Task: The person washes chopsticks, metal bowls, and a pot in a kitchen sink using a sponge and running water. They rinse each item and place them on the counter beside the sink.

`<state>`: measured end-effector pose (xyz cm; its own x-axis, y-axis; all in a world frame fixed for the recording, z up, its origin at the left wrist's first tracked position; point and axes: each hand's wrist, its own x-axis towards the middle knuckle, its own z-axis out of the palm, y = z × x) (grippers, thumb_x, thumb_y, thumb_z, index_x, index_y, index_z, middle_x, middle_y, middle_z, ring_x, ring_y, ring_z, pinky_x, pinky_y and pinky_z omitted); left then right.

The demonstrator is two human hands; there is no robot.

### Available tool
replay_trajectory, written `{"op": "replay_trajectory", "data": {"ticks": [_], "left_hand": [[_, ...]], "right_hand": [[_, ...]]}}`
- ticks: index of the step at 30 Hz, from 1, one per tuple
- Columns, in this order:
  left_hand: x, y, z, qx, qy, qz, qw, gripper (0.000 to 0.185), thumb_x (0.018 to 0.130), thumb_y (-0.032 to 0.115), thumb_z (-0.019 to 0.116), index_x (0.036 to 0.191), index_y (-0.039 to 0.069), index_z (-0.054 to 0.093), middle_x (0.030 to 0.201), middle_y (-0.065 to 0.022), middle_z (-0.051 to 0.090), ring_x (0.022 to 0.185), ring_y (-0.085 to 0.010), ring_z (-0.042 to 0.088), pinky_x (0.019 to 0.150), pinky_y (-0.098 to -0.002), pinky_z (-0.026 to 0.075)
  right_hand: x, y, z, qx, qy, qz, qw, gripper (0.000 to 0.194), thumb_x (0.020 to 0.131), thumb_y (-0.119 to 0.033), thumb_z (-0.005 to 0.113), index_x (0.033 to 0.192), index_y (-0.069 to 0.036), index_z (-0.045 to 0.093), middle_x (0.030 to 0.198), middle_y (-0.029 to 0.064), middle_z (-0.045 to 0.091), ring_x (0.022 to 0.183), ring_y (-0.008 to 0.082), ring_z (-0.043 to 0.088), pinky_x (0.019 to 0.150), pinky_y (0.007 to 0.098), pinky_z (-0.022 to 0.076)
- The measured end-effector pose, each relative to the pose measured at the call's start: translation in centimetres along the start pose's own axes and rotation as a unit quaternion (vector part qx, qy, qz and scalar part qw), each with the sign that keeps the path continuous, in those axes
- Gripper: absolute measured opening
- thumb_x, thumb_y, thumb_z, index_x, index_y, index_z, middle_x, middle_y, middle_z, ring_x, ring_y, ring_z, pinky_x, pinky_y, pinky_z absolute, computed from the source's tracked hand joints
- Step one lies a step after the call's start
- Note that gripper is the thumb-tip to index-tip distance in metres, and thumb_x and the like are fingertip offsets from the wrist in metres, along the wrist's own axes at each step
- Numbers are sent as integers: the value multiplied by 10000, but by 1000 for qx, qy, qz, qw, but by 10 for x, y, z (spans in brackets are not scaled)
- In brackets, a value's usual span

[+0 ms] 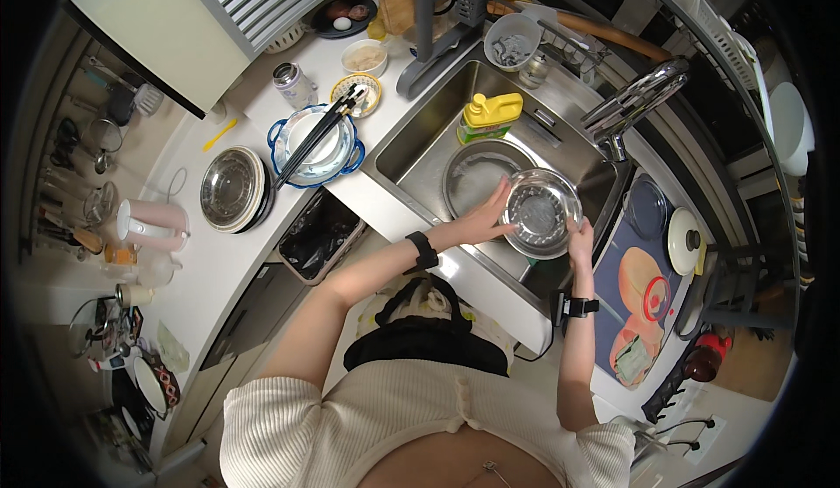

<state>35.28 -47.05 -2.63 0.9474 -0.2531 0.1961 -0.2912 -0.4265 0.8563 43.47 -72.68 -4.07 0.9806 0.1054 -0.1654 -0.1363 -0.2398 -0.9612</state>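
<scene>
A shiny steel bowl (539, 215) is held over the sink (420, 153). My right hand (580, 242) grips its right rim. My left hand (484, 215) lies against its left side with the fingers spread. Beneath and to the left of the bowl, a round metal pan (479, 169) rests on the sink floor. A yellow detergent jug (491, 117) with a pump top stands behind the pan. The chrome faucet (633, 104) is at the sink's right rear. Something green shows partly under the steel bowl; what it is stays hidden.
Left of the sink are a blue-rimmed tureen (359, 155) with black chopsticks (318, 137) across it, a stack of plates with a glass lid (230, 187), a thermos (294, 84) and small bowls. An open lined bin (321, 235) sits below. A patterned mat (607, 291) and pot lid (682, 242) lie right.
</scene>
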Motion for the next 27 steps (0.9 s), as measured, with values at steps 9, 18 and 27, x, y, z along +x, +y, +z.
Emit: {"op": "replay_trajectory", "data": {"ticks": [9, 18, 27], "left_hand": [[35, -20, 35, -152, 295, -323, 886, 413, 805, 87, 548, 1183, -31, 430, 963, -202, 597, 733, -250, 589, 661, -349, 448], [25, 20, 31, -417, 189, -373, 807, 295, 798, 53, 510, 1083, -21, 480, 921, -163, 580, 689, -256, 629, 462, -333, 556], [33, 32, 14, -243, 269, -318, 876, 361, 735, -28, 435, 1088, 11, 371, 751, -252, 580, 663, -396, 598, 569, -449, 487]], "right_hand": [[-13, 12, 45, 114, 84, 23, 990, 223, 756, -19, 635, 959, 25, 554, 833, 62, 606, 717, 111, 549, 673, 238, 439], [-7, -3, 36, 129, 70, 7, 989, 321, 738, 55, 566, 1051, 10, 506, 935, 69, 587, 810, 131, 556, 725, 251, 441], [-27, -25, 39, 175, -21, 111, 978, 121, 829, -119, 547, 909, -28, 536, 801, 64, 601, 645, 138, 598, 496, 243, 505]]}}
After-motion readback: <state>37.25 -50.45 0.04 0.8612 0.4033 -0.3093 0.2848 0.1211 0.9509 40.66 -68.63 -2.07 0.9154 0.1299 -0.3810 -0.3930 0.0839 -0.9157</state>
